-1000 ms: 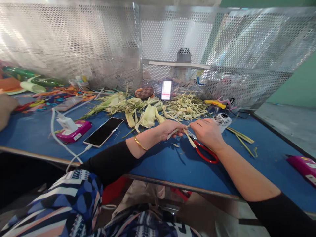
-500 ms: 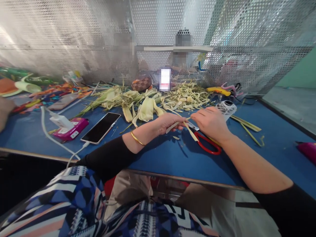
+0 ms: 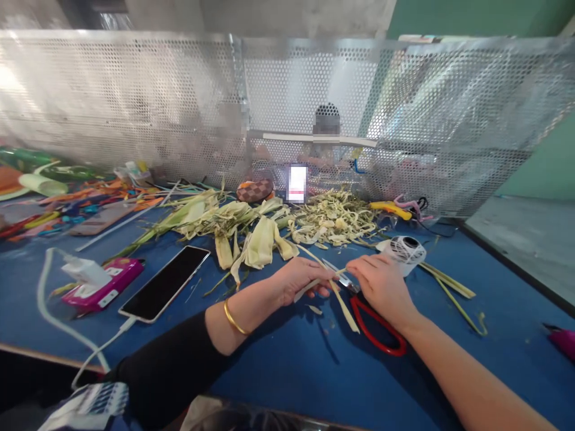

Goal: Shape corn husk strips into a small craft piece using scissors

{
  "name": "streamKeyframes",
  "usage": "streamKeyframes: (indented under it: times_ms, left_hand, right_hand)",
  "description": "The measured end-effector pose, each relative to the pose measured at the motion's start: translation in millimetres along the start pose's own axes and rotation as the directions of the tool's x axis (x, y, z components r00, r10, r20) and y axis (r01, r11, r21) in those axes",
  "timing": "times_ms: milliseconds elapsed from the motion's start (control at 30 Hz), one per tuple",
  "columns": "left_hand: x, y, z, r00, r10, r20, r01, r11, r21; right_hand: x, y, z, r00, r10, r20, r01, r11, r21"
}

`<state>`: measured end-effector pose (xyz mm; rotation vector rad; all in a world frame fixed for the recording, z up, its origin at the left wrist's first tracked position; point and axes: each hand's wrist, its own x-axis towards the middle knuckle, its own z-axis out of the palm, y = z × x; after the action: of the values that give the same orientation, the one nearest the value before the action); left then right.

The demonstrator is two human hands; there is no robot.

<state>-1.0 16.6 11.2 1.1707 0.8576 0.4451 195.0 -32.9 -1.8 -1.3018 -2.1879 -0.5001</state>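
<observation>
My left hand (image 3: 296, 280) is closed on narrow pale strips of corn husk (image 3: 345, 310), which stick out past the fingertips and cross one another. My right hand (image 3: 381, 290) pinches the end of a thin husk strip just to the right of the left fingertips. Scissors (image 3: 376, 329) with red handles lie on the table under and between the hands, their blades partly covered. Wider corn husks (image 3: 260, 242) lie beyond my left hand, and a heap of shredded husk strips (image 3: 336, 216) is spread farther back.
On the left are a phone (image 3: 166, 282) on a cable, a magenta power strip (image 3: 105, 287) and colourful scraps (image 3: 49, 218). A white, black-patterned object (image 3: 406, 254) and loose stalks (image 3: 449, 281) lie right. Behind stand a lit phone (image 3: 296, 182) and a perforated metal screen (image 3: 179, 90).
The view has tipped upward, so everything sits lower in the picture. Both hands keep nearly the same hold on the husk strips. The other person's hand at far left is gone from view.
</observation>
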Motion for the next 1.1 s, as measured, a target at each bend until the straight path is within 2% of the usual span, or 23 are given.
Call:
streamKeyframes:
  times_ms: [100, 167, 233, 333, 400, 533, 600, 667, 767, 833, 867, 933, 1000, 1067, 1100]
  left_hand:
    - [0.7, 0.0, -1.8, 1.0, -0.017, 0.008, 0.017, 1.0, 0.007]
    - [1.2, 0.8, -3.1, 1.0, -0.027, 0.011, 0.027, 0.999, -0.029]
    - [1.4, 1.8, -3.9, 1.0, -0.018, -0.025, 0.017, 0.998, -0.059]
    - [2.5, 2.2, -3.2, 0.995, -0.02, -0.094, 0.01, 0.994, -0.107]
    - [3.9, 1.3, -1.7, 0.993, -0.047, -0.111, 0.03, 0.989, -0.148]
    - [3.5, -0.6, 3.5, 0.991, -0.067, -0.12, 0.049, 0.987, -0.151]
    - [-0.6, -0.6, 7.6, 0.995, -0.034, -0.098, 0.027, 0.997, -0.072]
    - [-6.3, -0.7, 12.8, 1.0, -0.011, -0.029, 0.012, 0.999, 0.04]
    - [-13.6, -2.8, 20.6, 0.994, 0.001, 0.105, -0.021, 0.982, 0.185]
    - [-15.6, -5.2, 23.9, 0.99, -0.004, 0.14, -0.03, 0.97, 0.243]
    - [-15.7, -6.4, 24.7, 0.991, -0.005, 0.132, -0.03, 0.965, 0.262]
    - [-14.7, -7.6, 24.6, 0.995, -0.002, 0.096, -0.027, 0.952, 0.304]
    - [-12.9, -7.0, 22.6, 0.999, 0.005, 0.033, -0.016, 0.938, 0.346]
    - [-10.6, -5.3, 19.8, 0.999, 0.003, -0.054, 0.017, 0.931, 0.364]
    - [-9.3, -4.6, 18.4, 0.995, -0.001, -0.096, 0.034, 0.94, 0.341]
  right_hand:
    - [8.8, 2.7, -5.7, 0.999, -0.03, 0.04, 0.031, 0.999, -0.014]
    - [17.2, 7.6, -10.8, 0.999, -0.029, 0.024, 0.029, 0.999, 0.032]
    - [23.6, 13.6, -14.5, 0.993, 0.09, -0.072, -0.083, 0.992, 0.098]
    - [22.6, 19.8, -14.4, 0.914, 0.332, -0.235, -0.296, 0.939, 0.176]
    - [15.9, 19.5, -11.1, 0.89, 0.379, -0.255, -0.331, 0.92, 0.211]
    - [5.0, 8.4, -6.8, 0.915, 0.369, -0.164, -0.307, 0.9, 0.309]
    - [5.7, 0.0, -7.9, 0.937, 0.331, -0.108, -0.278, 0.898, 0.34]
    - [9.2, -8.5, -9.7, 0.948, 0.317, -0.021, -0.284, 0.875, 0.391]
    - [15.1, -20.4, -11.0, 0.917, 0.327, 0.227, -0.398, 0.745, 0.536]
    - [17.5, -26.5, -11.1, 0.878, 0.319, 0.357, -0.478, 0.64, 0.602]
    - [18.1, -28.7, -11.3, 0.865, 0.326, 0.382, -0.501, 0.601, 0.623]
    - [18.2, -31.5, -12.8, 0.852, 0.37, 0.371, -0.522, 0.549, 0.653]
    - [16.7, -32.8, -15.1, 0.844, 0.442, 0.305, -0.521, 0.538, 0.663]
    - [13.7, -33.8, -16.8, 0.848, 0.488, 0.207, -0.497, 0.596, 0.631]
    - [11.9, -34.4, -17.0, 0.865, 0.479, 0.147, -0.465, 0.66, 0.59]
